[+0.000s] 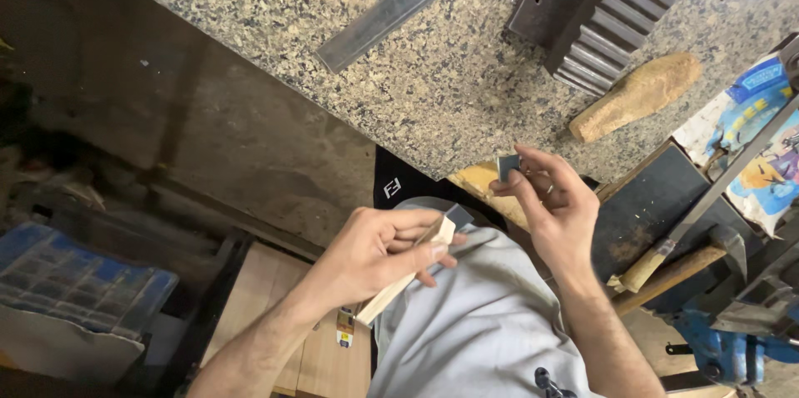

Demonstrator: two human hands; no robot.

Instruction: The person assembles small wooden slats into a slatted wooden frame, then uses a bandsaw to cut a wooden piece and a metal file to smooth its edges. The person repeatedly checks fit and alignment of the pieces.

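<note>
A pale wooden stick (405,276) tipped grey, a small grey square (508,166), above them speckled tan-and-black granite (466,90), blue vise (732,344) beside.

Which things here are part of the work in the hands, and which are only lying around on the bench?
In hand:
- left hand grips a pale wooden stick with a dark tip
- right hand pinches a small grey square piece

Lying about:
- long metal ruler
- dark ribbed block
- tan shaped lump
- hammer
- blue vise
- blue compartment box
</note>
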